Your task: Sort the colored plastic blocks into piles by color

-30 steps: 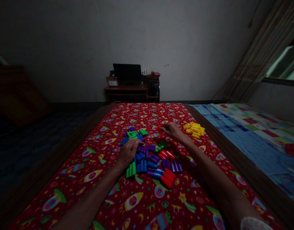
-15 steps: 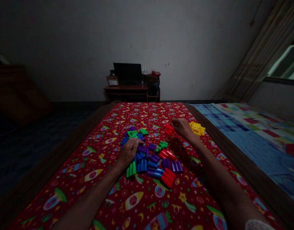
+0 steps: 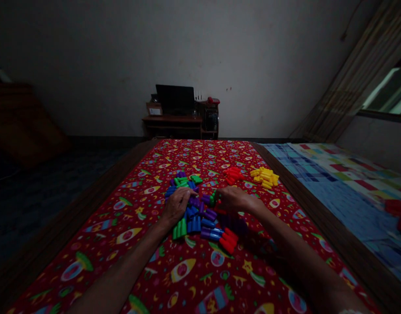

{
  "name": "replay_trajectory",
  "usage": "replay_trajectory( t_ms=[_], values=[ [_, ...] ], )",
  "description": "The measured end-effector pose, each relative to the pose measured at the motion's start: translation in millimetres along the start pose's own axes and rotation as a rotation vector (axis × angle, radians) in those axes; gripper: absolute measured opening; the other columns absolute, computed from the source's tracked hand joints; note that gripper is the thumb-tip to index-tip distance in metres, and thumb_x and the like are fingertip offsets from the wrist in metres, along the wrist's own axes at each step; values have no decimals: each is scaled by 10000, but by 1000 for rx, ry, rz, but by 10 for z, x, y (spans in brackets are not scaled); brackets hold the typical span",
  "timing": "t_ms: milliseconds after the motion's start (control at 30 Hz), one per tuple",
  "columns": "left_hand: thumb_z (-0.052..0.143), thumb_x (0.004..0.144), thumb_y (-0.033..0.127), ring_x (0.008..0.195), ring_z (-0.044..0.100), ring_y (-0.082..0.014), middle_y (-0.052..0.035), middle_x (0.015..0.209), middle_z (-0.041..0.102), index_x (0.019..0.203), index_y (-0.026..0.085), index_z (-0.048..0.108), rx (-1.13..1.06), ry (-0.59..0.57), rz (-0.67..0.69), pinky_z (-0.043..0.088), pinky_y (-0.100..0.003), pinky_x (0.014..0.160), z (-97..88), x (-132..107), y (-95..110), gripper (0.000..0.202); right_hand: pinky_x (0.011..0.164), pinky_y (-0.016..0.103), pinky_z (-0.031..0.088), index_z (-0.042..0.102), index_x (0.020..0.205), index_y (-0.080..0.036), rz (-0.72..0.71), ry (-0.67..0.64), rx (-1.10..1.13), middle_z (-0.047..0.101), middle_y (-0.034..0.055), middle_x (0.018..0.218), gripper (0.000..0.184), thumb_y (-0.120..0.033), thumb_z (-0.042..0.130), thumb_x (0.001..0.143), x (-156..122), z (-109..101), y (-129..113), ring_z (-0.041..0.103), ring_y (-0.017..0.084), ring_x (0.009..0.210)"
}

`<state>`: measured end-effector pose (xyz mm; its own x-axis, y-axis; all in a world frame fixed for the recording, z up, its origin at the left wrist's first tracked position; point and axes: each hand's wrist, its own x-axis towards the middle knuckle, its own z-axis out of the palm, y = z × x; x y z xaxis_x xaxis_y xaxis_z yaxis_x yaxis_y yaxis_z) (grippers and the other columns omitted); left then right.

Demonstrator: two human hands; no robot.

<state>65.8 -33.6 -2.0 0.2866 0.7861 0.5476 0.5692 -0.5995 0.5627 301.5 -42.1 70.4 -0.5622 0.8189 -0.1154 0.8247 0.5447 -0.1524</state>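
Observation:
A heap of mixed plastic blocks [image 3: 200,216] in purple, blue, green and red lies mid-cloth on a red patterned sheet [image 3: 193,274]. My left hand [image 3: 176,204] rests on the heap's left side, fingers curled over purple and blue pieces. My right hand [image 3: 232,198] sits palm down at the heap's right, fingertips closing on a green block [image 3: 213,199]. Farther back lie a small group of red blocks [image 3: 233,175] and a pile of yellow blocks [image 3: 265,177], both apart from my hands.
A wooden frame edge [image 3: 305,192] borders the sheet on the right, with a checked blanket [image 3: 344,192] beyond it. A low desk with a dark screen [image 3: 176,99] stands against the far wall. Dark floor lies to the left.
My right hand left red blocks beside the yellow pile and came back to the heap's right side. My left hand stayed on the heap.

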Motion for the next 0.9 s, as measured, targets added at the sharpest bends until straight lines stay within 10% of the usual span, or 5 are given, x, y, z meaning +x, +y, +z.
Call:
replay_trajectory(
  t_ms=[233,500,700,900],
  values=[
    [280,987,397,966,638,-213,-68,933,725,855,208,705,-14,12,6,499,-371,939,12,-7,-7,484,662,232,458,684,1112,-118,36,135,716,722,55,911,341,-258,602,812,137,3,310,640,162,789],
    [503,841,673,1022,644,-267,-89,994,740,895,209,713,-38,-60,111,452,-448,1026,22,-24,0,512,661,251,500,599,768,-181,7,380,1451,646,-23,718,410,-511,779,602,335,271,-145,605,128,680],
    [499,886,568,1020,655,-259,-69,966,736,958,212,687,21,33,9,444,-469,1048,104,-53,-68,409,578,242,458,565,705,-195,16,545,1430,581,-44,622,434,-528,798,552,391,302,-250,550,117,591],
    [520,883,550,1031,645,-255,-77,984,726,944,206,687,50,38,-8,506,-406,969,109,-67,-83,387,716,322,498,614,789,-183,168,972,941,675,43,791,343,-515,662,719,320,92,448,631,187,751]
  ],
)
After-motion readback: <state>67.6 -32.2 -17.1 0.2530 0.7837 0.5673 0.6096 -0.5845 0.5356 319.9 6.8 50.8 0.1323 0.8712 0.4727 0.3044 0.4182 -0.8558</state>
